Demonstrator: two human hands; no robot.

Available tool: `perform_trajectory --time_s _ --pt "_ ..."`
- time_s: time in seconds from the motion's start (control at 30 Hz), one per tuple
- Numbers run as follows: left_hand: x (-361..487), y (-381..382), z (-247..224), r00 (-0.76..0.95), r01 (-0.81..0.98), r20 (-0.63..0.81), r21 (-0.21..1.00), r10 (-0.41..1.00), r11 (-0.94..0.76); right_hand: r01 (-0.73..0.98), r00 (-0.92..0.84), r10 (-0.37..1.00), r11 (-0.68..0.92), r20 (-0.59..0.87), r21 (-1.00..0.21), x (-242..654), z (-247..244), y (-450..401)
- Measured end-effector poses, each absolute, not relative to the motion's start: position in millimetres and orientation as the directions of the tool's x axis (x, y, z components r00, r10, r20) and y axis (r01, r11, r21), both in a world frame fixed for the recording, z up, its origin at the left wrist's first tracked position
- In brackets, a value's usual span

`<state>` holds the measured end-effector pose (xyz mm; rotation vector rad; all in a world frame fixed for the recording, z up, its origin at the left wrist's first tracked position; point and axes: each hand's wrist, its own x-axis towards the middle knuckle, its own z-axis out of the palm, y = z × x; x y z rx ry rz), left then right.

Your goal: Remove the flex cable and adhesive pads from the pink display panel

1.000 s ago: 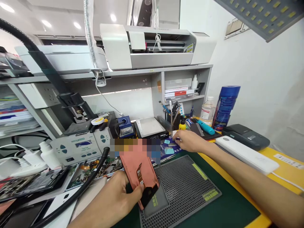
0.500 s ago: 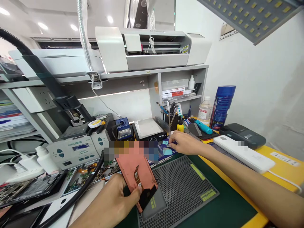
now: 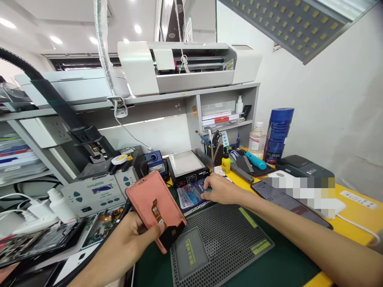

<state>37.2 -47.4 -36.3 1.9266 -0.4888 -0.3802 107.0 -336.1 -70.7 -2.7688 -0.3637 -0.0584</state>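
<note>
My left hand (image 3: 134, 233) grips the lower left edge of a phone screen (image 3: 155, 199), thumb on its face. The screen has a copper-pink back, a flex cable and a black strip along the bottom end. It is held tilted above the perforated work mat (image 3: 227, 235). Farther off, my right hand (image 3: 220, 189) is over a blue printed packet (image 3: 190, 194) in front of the small hot plate (image 3: 187, 163). Its fingers are curled together at the packet's right side. What they pinch is hidden.
A yellow bottle (image 3: 226, 162) stands beyond my right hand. A dark phone (image 3: 287, 203) lies below my right forearm's far side. At left are a grey soldering station (image 3: 94, 191) and a tray of circuit boards (image 3: 103, 227). A lamp panel (image 3: 287, 26) hangs overhead.
My left hand and the phone screen have shifted left, uncovering the mat's grey inset. The right hand has moved slightly left over the packet. The camera view has turned a little.
</note>
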Motion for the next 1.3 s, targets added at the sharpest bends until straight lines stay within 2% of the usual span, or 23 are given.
perform_trajectory --time_s 0.37,0.63,0.8,0.97,1.3 --pt "40 -42 -30 0.882 -0.18 -0.023 0.907 -0.471 -0.381 0.199 0.962 0.263 -0.855 -0.07 -0.48 99 -50 -332" --pt "41 -39 -29 0.882 -0.179 -0.024 0.907 -0.471 -0.382 0.27 0.944 0.329 -0.812 -0.023 -0.517 100 -58 -328" --pt "41 -40 -32 0.877 -0.175 -0.012 0.923 -0.481 -0.342 0.305 0.942 0.334 -0.822 0.028 -0.482 96 -58 -322" --pt "34 -50 -30 0.832 -0.139 -0.064 0.938 -0.551 -0.319 0.404 0.906 0.416 -0.798 0.075 -0.447 97 -63 -318" --pt "24 -63 -30 0.824 -0.199 -0.064 0.898 -0.563 -0.393 0.5 0.866 0.465 -0.804 0.182 -0.322 93 -74 -308"
